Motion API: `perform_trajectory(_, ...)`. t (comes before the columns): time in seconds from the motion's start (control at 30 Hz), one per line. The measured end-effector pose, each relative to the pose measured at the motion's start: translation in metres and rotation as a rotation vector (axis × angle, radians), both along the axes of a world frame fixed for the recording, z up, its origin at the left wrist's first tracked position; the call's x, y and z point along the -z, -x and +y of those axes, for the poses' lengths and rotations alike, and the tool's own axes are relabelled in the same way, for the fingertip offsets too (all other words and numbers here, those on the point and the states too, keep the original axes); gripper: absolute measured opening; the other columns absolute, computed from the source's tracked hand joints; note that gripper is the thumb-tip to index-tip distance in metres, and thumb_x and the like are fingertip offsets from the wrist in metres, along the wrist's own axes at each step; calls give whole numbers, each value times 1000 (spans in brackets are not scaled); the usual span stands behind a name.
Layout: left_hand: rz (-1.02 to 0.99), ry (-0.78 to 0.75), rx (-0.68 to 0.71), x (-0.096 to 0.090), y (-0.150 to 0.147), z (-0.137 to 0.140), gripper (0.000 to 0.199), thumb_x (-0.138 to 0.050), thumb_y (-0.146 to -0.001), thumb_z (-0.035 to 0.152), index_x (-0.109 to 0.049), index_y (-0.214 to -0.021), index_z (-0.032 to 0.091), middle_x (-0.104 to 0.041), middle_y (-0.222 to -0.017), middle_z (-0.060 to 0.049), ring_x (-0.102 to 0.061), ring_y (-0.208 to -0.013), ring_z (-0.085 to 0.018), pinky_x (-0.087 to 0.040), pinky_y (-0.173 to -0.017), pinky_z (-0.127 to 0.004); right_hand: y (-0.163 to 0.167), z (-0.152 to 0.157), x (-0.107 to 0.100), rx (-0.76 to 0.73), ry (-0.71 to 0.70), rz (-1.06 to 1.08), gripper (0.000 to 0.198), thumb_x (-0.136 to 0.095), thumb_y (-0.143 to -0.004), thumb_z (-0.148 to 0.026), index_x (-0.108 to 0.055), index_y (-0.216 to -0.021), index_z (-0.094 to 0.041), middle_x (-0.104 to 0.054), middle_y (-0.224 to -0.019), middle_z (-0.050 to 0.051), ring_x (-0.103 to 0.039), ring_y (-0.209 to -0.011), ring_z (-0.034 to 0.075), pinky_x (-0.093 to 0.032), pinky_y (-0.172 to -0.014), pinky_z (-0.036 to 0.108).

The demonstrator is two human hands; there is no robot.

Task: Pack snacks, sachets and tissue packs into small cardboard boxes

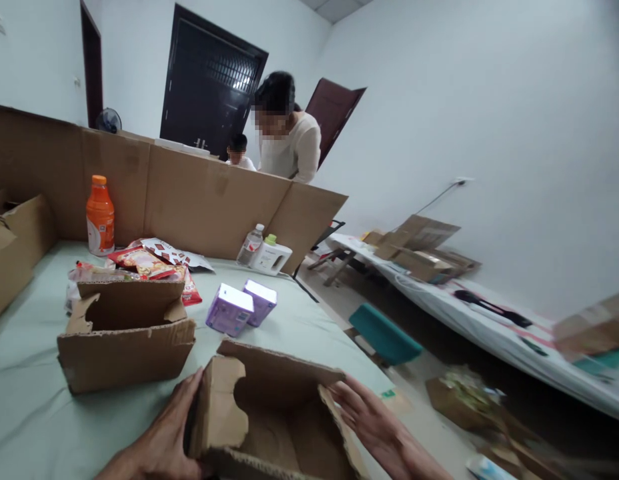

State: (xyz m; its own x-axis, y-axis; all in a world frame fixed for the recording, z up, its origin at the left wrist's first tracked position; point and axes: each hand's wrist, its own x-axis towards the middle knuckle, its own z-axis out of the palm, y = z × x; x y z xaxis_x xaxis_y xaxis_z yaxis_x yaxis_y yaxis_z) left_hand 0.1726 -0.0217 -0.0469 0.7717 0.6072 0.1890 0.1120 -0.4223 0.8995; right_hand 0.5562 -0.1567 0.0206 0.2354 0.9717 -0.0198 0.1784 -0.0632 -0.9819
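An open-topped cardboard box (284, 373) with torn flaps is between my hands at the front of the cloth-covered table. My left hand (164, 433) grips its left side, thumb and fingers around the edge. On the opposite side, my right hand (372, 420) holds the right wall with its fingers laid along the cardboard. A second torn cardboard box (129, 357) stands just to the left. Behind the boxes sit two purple-and-white cartons (230, 320). Several snack bags (149, 263) lie in a pile beyond the second box.
An orange bottle (100, 220), a clear bottle (250, 248) and a white jug (272, 259) stand along a cardboard partition (199, 193). Another box (14, 253) is at far left. A teal stool (384, 333) stands right of the table. Two people are behind the partition.
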Motion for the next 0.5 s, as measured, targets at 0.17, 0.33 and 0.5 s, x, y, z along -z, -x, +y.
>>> perform_trajectory(0.17,-3,105,-14,-17,3,-1,128,-85,-68,38,-6,-167,21,-16,-173,-16,-19,-159,-40,-14,-131,-55,37,-33,-3,1,55,-97,162,-67,-36,-101,-7,-169,-30,-28,-171,17,-17,-159,40,-25,-126,55)
perform_trajectory(0.33,23,170,-11,-22,7,1,128,-83,-68,38,-5,-167,17,-15,-174,-17,-18,-160,-37,-14,-131,-53,50,-24,-4,85,29,63,147,-74,-50,-92,-11,-168,-30,-34,-169,19,-34,-155,39,-37,-120,54)
perform_trajectory(0.5,55,109,-32,-25,3,-4,126,-81,-64,30,-10,-167,18,-21,-173,-15,-22,-159,-37,-17,-131,-52,60,-5,-7,160,122,63,74,-82,-65,-70,-68,-123,-25,-73,-130,16,-69,-120,39,-57,-99,51)
